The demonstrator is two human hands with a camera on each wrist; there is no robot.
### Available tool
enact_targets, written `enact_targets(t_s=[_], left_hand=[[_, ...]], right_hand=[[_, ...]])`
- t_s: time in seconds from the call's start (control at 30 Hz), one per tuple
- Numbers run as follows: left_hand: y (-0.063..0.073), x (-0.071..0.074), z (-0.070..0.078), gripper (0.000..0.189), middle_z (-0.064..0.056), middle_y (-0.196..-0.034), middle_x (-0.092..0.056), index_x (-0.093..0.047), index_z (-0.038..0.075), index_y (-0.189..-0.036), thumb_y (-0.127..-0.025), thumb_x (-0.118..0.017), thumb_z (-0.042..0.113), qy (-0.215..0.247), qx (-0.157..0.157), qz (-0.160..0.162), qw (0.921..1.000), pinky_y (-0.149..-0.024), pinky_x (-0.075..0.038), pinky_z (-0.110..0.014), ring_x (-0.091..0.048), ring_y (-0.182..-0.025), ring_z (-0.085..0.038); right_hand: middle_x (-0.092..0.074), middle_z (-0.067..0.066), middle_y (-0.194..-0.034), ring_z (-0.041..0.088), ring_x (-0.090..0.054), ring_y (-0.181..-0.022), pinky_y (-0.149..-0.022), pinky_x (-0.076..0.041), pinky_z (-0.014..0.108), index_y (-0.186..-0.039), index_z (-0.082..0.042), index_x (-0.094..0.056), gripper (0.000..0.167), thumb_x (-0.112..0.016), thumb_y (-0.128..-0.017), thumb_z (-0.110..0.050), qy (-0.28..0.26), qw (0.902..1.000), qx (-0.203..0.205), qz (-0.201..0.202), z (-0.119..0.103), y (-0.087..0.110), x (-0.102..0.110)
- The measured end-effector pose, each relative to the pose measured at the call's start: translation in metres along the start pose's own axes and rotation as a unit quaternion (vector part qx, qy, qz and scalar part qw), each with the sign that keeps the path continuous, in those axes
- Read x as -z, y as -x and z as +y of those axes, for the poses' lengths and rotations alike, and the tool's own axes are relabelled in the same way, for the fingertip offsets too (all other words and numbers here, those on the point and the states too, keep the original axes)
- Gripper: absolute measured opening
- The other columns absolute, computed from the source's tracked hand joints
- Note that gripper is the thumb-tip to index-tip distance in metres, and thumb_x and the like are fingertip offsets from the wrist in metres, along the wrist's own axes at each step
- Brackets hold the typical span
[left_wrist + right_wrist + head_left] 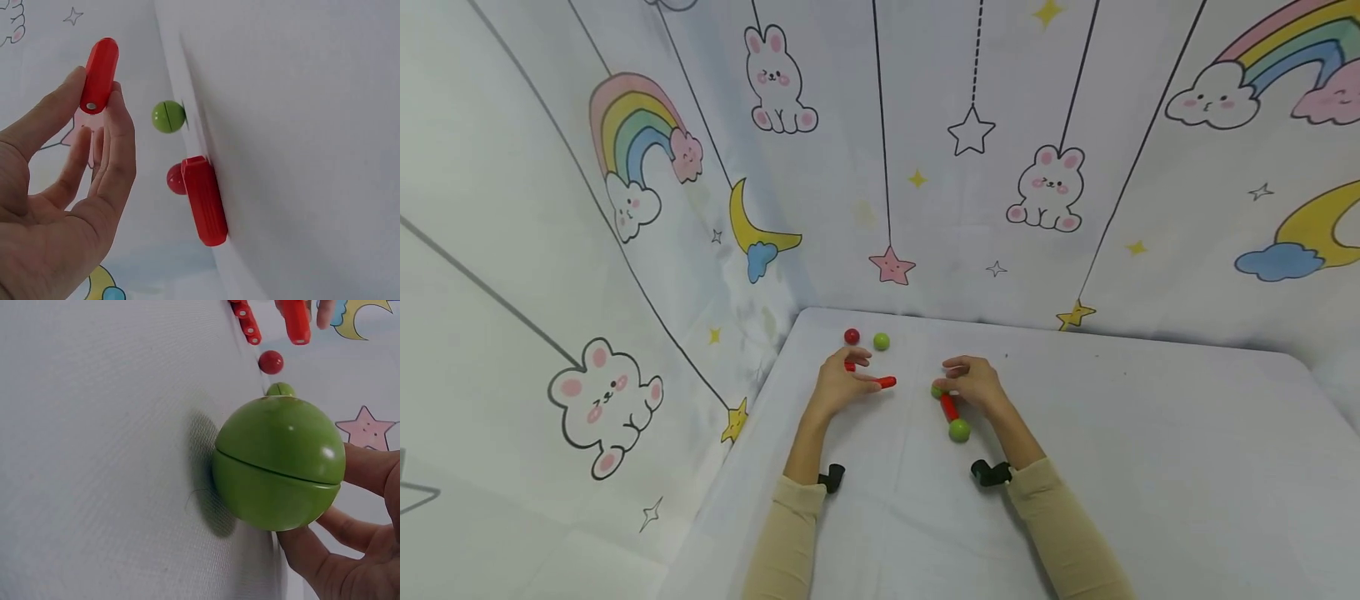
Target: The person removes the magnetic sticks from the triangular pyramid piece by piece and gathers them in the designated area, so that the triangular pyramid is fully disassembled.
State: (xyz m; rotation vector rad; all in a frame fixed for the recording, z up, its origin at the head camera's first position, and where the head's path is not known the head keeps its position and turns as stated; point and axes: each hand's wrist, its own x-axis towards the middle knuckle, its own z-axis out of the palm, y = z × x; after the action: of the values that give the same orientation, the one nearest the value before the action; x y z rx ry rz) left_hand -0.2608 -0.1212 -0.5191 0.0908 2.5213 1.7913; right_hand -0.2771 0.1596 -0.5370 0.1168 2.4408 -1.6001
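My left hand (pixel 839 385) pinches a red rod (pixel 100 75) between thumb and fingertip, above the table; a small silvery spot shows on the rod's end. My right hand (pixel 977 383) holds the far green ball (pixel 936 390) of a joined piece. From that ball a red rod (pixel 950 408) runs to a second green ball (pixel 959 430) nearer me. In the right wrist view this nearer green ball (pixel 278 465) looms large, a groove round its middle, and hides the rod and far ball. Beside my left hand, red rods (pixel 205 201) lie on the table, partly hidden in the head view.
Toward the table's back left corner sit a loose red ball (pixel 852 336) and a loose green ball (pixel 881 341). The white-covered table (pixel 1135 450) meets a printed cloth wall (pixel 925 217) at the back and left. Black wrist devices (pixel 988 473) sit at both wrists.
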Motion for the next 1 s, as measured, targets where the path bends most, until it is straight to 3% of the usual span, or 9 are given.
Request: enact_targets(t_s=[0.13, 0.33, 0.53, 0.8, 1.0], left_hand=[[-0.001, 0.011, -0.002, 0.052, -0.017, -0.131, -0.065, -0.064, 0.01, -0.131, -0.083, -0.086, 0.006, 0.002, 0.002, 0.015, 0.9999, -0.083, -0.059, -0.035, -0.07, -0.101, -0.027], [-0.004, 0.031, -0.009, 0.053, -0.019, -0.134, -0.063, -0.062, 0.007, -0.135, -0.087, -0.083, 0.006, -0.004, 0.01, 0.026, 0.9996, -0.083, -0.059, -0.031, -0.069, -0.097, -0.029], [0.0, 0.05, -0.01, 0.054, -0.019, -0.143, -0.056, -0.058, 0.007, -0.14, -0.09, -0.08, 0.007, 0.006, 0.039, 0.015, 0.9991, -0.093, -0.059, -0.042, -0.07, -0.11, -0.029], [-0.001, 0.066, -0.02, 0.058, -0.019, -0.141, -0.055, -0.057, 0.003, -0.14, -0.088, -0.082, 0.004, -0.008, 0.064, 0.004, 0.9979, -0.093, -0.059, -0.037, -0.07, -0.113, -0.031], [0.002, 0.077, -0.028, 0.062, -0.021, -0.137, -0.056, -0.057, 0.002, -0.14, -0.084, -0.085, 0.002, -0.027, 0.062, -0.006, 0.9977, -0.091, -0.059, -0.036, -0.069, -0.113, -0.034]], right_hand=[[-0.067, 0.02, -0.127, 0.032, -0.066, -0.108, -0.087, -0.061, 0.037, -0.136, -0.001, -0.065, 0.052, -0.084, -0.09, -0.015, -0.004, 1.0, 0.007, -0.004, 0.002, 0.001, 0.001], [-0.069, 0.019, -0.123, 0.029, -0.068, -0.102, -0.084, -0.061, 0.036, -0.134, -0.001, -0.066, 0.05, -0.084, -0.09, -0.015, 0.007, 0.9998, 0.016, -0.001, 0.001, 0.001, 0.003], [-0.069, 0.018, -0.12, 0.028, -0.069, -0.098, -0.082, -0.062, 0.035, -0.133, 0.0, -0.066, 0.05, -0.084, -0.089, -0.014, 0.01, 0.9998, 0.018, -0.001, 0.0, 0.0, 0.005], [-0.068, 0.017, -0.118, 0.027, -0.069, -0.095, -0.078, -0.063, 0.035, -0.131, 0.001, -0.066, 0.053, -0.087, -0.086, -0.015, 0.004, 0.9999, 0.013, -0.002, 0.001, 0.0, 0.006], [-0.068, 0.018, -0.121, 0.027, -0.071, -0.095, -0.077, -0.063, 0.035, -0.13, -0.001, -0.067, 0.056, -0.091, -0.082, -0.017, 0.016, 0.9996, 0.022, 0.008, 0.002, -0.001, 0.004]])
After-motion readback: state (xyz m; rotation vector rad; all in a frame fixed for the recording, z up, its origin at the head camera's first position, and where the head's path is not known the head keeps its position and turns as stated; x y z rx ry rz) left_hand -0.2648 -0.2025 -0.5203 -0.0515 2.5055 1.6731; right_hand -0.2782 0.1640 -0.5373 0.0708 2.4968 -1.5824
